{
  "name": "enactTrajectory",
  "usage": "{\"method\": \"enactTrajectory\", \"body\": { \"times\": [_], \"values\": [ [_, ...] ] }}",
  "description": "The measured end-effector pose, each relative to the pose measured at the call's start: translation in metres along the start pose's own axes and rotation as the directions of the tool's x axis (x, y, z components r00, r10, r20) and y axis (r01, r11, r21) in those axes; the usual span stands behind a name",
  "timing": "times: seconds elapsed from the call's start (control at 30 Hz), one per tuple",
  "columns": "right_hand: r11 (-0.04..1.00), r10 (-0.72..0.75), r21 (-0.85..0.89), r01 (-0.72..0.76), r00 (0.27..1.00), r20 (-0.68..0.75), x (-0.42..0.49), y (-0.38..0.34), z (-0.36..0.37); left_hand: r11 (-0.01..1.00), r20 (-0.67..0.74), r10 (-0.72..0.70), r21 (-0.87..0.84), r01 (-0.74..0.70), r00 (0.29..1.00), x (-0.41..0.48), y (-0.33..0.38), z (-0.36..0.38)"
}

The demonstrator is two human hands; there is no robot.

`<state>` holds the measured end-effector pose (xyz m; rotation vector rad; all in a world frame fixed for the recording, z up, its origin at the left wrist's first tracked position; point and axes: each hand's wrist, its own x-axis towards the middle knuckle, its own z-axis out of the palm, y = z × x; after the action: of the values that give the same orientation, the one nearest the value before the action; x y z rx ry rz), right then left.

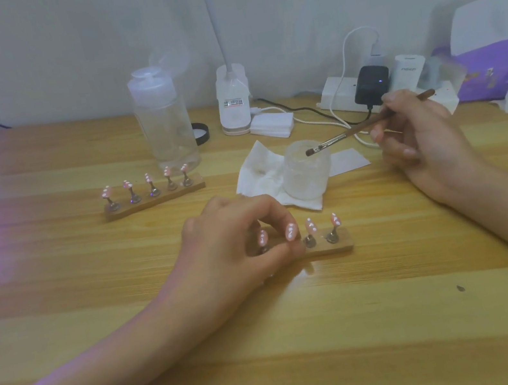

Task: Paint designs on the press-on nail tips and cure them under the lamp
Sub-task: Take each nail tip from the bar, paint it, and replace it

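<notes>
I've got the left hand (237, 239) down on the near wooden nail stand (332, 249), fingers curled round its left end and gripping it. Pink press-on tips (310, 226) with white dots stand on its pegs, two of them clear of the fingers. The right hand (419, 136) pinches a brown flat brush (369, 125) like a pen, bristles over the mouth of a frosted jar (307, 172) that sits on a white tissue (257, 171). A second stand (159, 199) with five dotted tips lies further back by the clear pump bottle (164, 123). The curing lamp (494, 21) glows purple at far right on the table (272, 341).
</notes>
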<state>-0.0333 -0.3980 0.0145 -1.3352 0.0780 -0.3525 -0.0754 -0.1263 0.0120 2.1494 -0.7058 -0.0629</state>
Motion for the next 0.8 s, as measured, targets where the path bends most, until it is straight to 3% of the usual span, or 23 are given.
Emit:
{"method": "enactTrajectory", "body": {
  "times": [0.17,0.3,0.53,0.8],
  "values": [
    [1.0,0.003,0.001,-0.003,1.0,-0.002,0.0,0.001,-0.001,0.997,0.143,-0.012,-0.069,0.022,0.99,0.0,-0.005,-0.02],
    [1.0,0.001,0.011,-0.001,1.0,0.012,0.001,0.001,-0.002,1.0,0.21,-0.02,-0.017,0.024,0.977,0.0,-0.013,-0.033],
    [0.999,-0.008,0.049,0.008,1.0,-0.005,0.001,0.001,-0.001,0.995,0.084,0.021,-0.098,-0.013,0.996,0.006,-0.017,-0.021],
    [0.992,-0.122,0.026,0.122,0.993,-0.012,-0.008,-0.002,0.002,0.983,0.1,-0.013,-0.182,0.031,0.995,0.011,-0.026,-0.033]
  ]
}}
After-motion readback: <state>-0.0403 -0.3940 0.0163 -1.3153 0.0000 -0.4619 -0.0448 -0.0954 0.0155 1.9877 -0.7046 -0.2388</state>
